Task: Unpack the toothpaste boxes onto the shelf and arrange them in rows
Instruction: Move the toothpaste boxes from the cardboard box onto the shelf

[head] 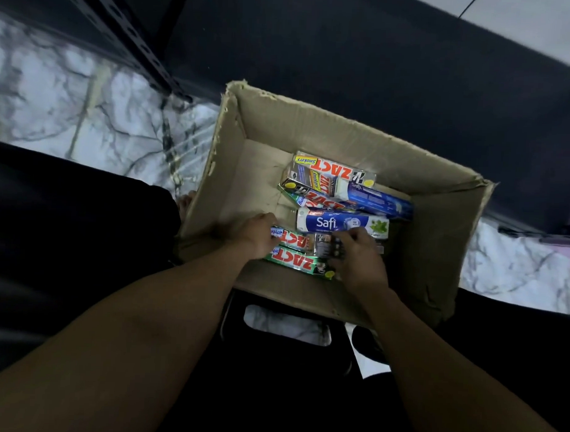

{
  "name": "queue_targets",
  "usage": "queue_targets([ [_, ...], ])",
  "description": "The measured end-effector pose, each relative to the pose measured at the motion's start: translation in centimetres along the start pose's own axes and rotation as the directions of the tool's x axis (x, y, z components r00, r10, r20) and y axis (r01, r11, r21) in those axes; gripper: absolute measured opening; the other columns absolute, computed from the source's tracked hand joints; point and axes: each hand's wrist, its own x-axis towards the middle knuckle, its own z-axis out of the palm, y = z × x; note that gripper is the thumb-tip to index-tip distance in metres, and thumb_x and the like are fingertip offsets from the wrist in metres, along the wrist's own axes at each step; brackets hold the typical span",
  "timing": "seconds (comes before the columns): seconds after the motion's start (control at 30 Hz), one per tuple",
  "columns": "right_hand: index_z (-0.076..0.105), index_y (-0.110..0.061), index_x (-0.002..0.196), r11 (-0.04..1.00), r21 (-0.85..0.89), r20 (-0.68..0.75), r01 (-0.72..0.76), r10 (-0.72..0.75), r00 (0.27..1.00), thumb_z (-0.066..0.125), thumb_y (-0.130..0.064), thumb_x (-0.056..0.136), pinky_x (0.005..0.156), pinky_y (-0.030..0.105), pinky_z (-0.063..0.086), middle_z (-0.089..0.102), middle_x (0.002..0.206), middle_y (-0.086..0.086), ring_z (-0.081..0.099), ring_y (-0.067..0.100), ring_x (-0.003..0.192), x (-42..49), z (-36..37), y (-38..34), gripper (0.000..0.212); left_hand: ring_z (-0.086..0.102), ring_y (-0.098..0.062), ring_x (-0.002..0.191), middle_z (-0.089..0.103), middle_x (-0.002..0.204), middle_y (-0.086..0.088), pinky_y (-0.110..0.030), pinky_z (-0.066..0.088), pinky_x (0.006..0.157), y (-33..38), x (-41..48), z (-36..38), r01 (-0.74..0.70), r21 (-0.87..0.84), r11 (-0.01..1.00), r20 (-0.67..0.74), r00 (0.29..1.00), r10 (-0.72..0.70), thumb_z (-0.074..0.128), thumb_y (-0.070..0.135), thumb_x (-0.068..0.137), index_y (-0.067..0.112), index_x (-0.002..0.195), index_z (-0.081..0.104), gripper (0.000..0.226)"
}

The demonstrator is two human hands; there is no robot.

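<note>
Cardboard, torn ragged along its rim, forms the open carton (pixel 313 120) sitting on the marble-patterned floor (pixel 71 105), just beside a dark shelf upright (pixel 128 39). Both of the person's hands are down inside it. The left hand (pixel 255 235) lies over the end of two green Zact toothpaste boxes (pixel 295 261) stacked side by side against the near wall, and I cannot tell how far its fingers curl. The right hand (pixel 356 254) covers their other end, fingers (pixel 341 238) bent down onto the boxes. Just beyond them lies a blue Safi box (pixel 341 222), and behind that a loose heap of Zact smokers boxes (pixel 330 175) crossing one another at angles.
</note>
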Motion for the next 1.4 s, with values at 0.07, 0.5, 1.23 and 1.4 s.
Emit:
queue_targets([
  [0.07, 0.047, -0.026, 0.139, 1.0, 0.015, -0.004, -0.004, 0.004, 1.0, 0.074, -0.027, 0.084, 0.104, 0.041, 0.044, 0.037, 0.14, 0.002, 0.038, 0.026, 0.129, 0.0, 0.0, 0.1, 0.061, 0.059, -0.024, 0.115, 0.057, 0.134, -0.008, -0.035, 0.053, 0.087, 0.0, -0.1, 0.1, -0.002, -0.044, 0.999, 0.008, 1.0, 0.003, 0.065, 0.03, 0.093, 0.02, 0.132, 0.048, 0.044],
  [0.5, 0.04, -0.023, 0.143, 0.999, 0.048, 0.004, -0.007, 0.006, 1.0, 0.067, -0.028, 0.089, 0.1, 0.042, 0.046, 0.045, 0.145, 0.003, 0.047, 0.026, 0.127, -0.3, -0.1, 0.4, 0.061, 0.064, -0.02, 0.096, 0.064, 0.114, -0.003, -0.039, 0.057, 0.085, -0.1, 0.2, -1.7, -0.012, -0.17, 0.985, 0.068, 0.997, 0.024, 0.088, 0.036, 0.07, 0.023, 0.096, 0.052, 0.045],
  [1.23, -0.007, -0.031, 0.156, 0.997, 0.076, 0.035, 0.021, -0.024, 0.999, 0.063, -0.03, 0.092, 0.107, 0.043, 0.038, 0.026, 0.146, 0.019, 0.033, 0.036, 0.131, 1.4, 2.1, -2.8, 0.094, 0.064, -0.013, 0.099, 0.072, 0.104, 0.005, -0.024, 0.051, 0.088, -0.9, -6.5, -6.6, -0.117, -0.39, 0.913, -0.209, 0.977, 0.036, 0.088, 0.024, 0.072, 0.021, 0.097, 0.077, 0.028],
  [1.4, -0.01, -0.032, 0.155, 0.999, 0.021, 0.0, -0.046, 0.046, 0.999, 0.066, -0.024, 0.09, 0.103, 0.046, 0.04, 0.024, 0.148, 0.017, 0.031, 0.038, 0.133, 1.1, 2.2, -3.0, 0.1, 0.065, -0.01, 0.098, 0.072, 0.103, 0.007, -0.017, 0.051, 0.084, -1.0, -7.7, -6.8, -0.133, -0.403, 0.906, -0.208, 0.977, 0.051, 0.087, 0.026, 0.073, 0.022, 0.099, 0.077, 0.028],
])
